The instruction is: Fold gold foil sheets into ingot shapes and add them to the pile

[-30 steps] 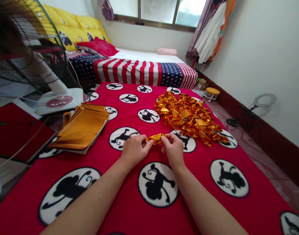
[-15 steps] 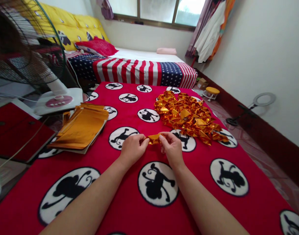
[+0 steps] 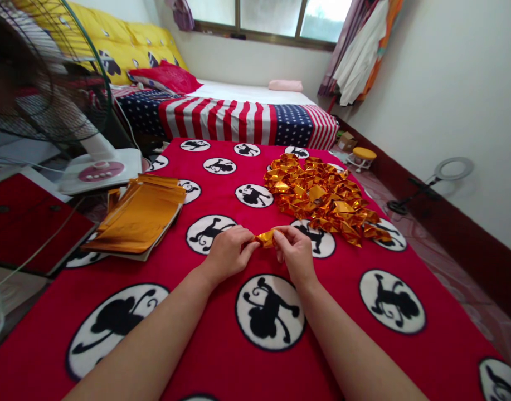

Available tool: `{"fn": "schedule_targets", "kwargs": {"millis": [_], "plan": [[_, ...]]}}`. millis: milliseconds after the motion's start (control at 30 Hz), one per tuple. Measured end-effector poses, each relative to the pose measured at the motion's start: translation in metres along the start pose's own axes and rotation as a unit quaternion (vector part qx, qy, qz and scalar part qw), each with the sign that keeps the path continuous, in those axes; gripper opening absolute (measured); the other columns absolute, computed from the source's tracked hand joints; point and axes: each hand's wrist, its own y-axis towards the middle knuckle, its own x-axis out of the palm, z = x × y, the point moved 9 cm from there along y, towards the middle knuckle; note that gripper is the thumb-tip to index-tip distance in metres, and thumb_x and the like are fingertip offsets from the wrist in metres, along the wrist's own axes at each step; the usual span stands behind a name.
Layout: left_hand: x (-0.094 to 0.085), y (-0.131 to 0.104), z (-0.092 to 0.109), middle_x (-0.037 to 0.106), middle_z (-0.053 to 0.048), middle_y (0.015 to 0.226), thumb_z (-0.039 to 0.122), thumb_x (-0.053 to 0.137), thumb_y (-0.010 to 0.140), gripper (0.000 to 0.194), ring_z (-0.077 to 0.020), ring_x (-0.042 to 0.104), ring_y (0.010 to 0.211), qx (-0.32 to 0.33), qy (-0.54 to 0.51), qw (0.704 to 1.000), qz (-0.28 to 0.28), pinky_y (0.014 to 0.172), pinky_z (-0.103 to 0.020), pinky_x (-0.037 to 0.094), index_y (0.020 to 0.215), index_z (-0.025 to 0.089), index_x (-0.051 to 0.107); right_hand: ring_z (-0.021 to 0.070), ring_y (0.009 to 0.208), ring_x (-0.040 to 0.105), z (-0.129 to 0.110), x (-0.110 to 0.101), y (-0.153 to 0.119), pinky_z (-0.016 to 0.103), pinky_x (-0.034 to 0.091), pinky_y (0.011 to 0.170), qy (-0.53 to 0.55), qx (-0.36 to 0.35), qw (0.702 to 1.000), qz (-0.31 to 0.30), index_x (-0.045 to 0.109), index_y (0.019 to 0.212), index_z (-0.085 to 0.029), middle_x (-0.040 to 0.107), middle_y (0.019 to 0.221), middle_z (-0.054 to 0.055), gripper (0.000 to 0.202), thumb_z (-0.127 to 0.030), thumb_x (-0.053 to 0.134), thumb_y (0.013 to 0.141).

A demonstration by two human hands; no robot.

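Observation:
A small folded gold foil piece [image 3: 265,239] is held between my two hands above the red cloth [image 3: 213,351] with monkey circles. My left hand [image 3: 231,250] pinches its left end with thumb and forefinger. At the right end, my right hand [image 3: 293,249] grips it between thumb and fingers. A heap of folded gold foil pieces [image 3: 322,197] lies beyond my right hand. To the left rests a stack of flat gold sheets [image 3: 132,217], its edges uneven.
A fan [image 3: 100,167] stands at the left beside a red box [image 3: 29,223]. Behind the cloth is a bed [image 3: 238,120] with a striped cover. On the right floor are a yellow stool [image 3: 364,154] and a ring-light stand [image 3: 453,169].
My left hand has shifted slightly at the left end of the foil piece, with its thumb a little farther right. My right hand keeps nearly the same place.

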Motion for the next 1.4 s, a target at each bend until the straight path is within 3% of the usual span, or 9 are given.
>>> {"fn": "schedule_targets", "kwargs": {"millis": [133,300,367,600,767,967,1200,1400], "plan": [[0.002,-0.001,-0.002,0.062,-0.004,0.071,0.025,0.053,0.091,0.023,-0.0169,0.053,0.07,-0.005,0.03,1.0,-0.004,0.065,-0.03,0.037,0.069,0.018,0.059,0.0071,0.033,0.042,0.001,0.0,-0.001,0.02,0.031,0.032,0.002,0.006,1.0,0.001,0.065,0.081,-0.016,0.054,0.051,-0.005,0.025,-0.041,0.068,0.076],[0.007,-0.002,0.012,0.063,-0.007,0.075,0.024,0.051,0.09,0.02,-0.0193,0.055,0.075,0.051,0.1,0.993,-0.029,0.067,-0.032,0.038,0.073,0.017,0.061,0.0062,0.033,0.041,0.001,0.002,-0.001,0.019,0.03,0.031,-0.004,0.009,1.0,-0.008,0.065,0.079,-0.015,0.056,0.052,-0.004,0.025,-0.039,0.07,0.074],[0.006,-0.002,0.012,0.063,-0.006,0.074,0.024,0.051,0.089,0.021,-0.0189,0.055,0.074,0.046,0.093,0.994,-0.03,0.067,-0.031,0.038,0.072,0.017,0.061,0.0058,0.034,0.041,0.001,0.002,-0.001,0.019,0.029,0.031,-0.004,0.009,1.0,-0.008,0.065,0.079,-0.015,0.057,0.054,-0.004,0.025,-0.039,0.071,0.073],[-0.002,-0.003,-0.025,0.057,0.0,0.058,0.027,0.055,0.085,0.027,-0.0111,0.049,0.056,-0.128,-0.041,0.99,0.038,0.058,-0.026,0.032,0.06,0.016,0.056,0.0073,0.033,0.045,0.001,0.004,0.0,0.019,0.032,0.032,0.015,0.015,1.0,-0.011,0.064,0.083,-0.016,0.056,0.052,-0.005,0.023,-0.037,0.068,0.076],[-0.001,-0.005,-0.036,0.049,0.002,0.052,0.027,0.052,0.083,0.032,-0.0096,0.046,0.052,-0.185,-0.092,0.977,0.062,0.057,-0.025,0.03,0.053,0.016,0.051,0.0079,0.034,0.048,0.004,0.008,-0.001,0.018,0.035,0.033,0.025,0.019,0.999,-0.023,0.063,0.085,-0.016,0.056,0.053,-0.005,0.021,-0.034,0.066,0.076],[-0.001,-0.002,-0.015,0.047,0.002,0.056,0.029,0.045,0.09,0.036,-0.0099,0.043,0.055,-0.114,-0.072,0.99,0.039,0.058,-0.026,0.027,0.056,0.017,0.042,0.0067,0.033,0.046,0.006,0.005,-0.001,0.017,0.034,0.032,0.037,0.021,0.999,-0.016,0.062,0.088,-0.016,0.055,0.052,-0.007,0.02,-0.032,0.065,0.077],[-0.008,-0.004,-0.023,0.036,0.004,0.053,0.03,0.043,0.091,0.038,-0.0099,0.039,0.052,-0.156,-0.107,0.977,0.098,0.056,-0.027,0.025,0.056,0.019,0.034,0.0069,0.034,0.049,0.004,0.009,-0.002,0.017,0.036,0.033,0.047,0.024,0.998,-0.018,0.06,0.09,-0.016,0.056,0.054,-0.007,0.021,-0.03,0.065,0.075],[-0.005,0.0,-0.004,0.044,0.002,0.058,0.025,0.044,0.091,0.034,-0.0111,0.041,0.057,-0.06,-0.076,0.994,0.058,0.059,-0.028,0.027,0.058,0.018,0.038,0.0064,0.032,0.046,0.004,0.005,-0.002,0.016,0.034,0.032,0.044,0.025,0.999,-0.009,0.059,0.093,-0.017,0.054,0.051,-0.009,0.022,-0.028,0.064,0.075]]}}
